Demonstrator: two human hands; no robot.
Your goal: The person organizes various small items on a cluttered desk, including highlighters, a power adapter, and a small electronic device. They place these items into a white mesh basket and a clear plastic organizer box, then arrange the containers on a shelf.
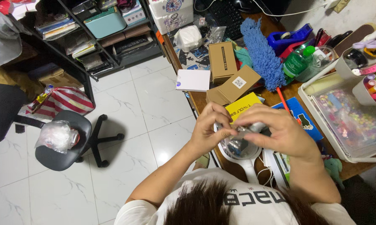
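At the left of the frame a black office chair (67, 141) stood on white tile. At centre, the left hand (208, 127) and right hand (279, 133) met, fingers pinched shut on a small clear plastic packet (244, 132) above a cluttered wooden desk (279, 100). They appeared to be working it open; the next move likely needed a firm opposed pull. A blue duster (261, 52) lay at the upper right.

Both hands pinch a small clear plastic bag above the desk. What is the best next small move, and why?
Probably pull the fingertips gently apart to open the small clear bag: the left hand and right hand already pinch its top edge from opposite sides, and it looks closed.
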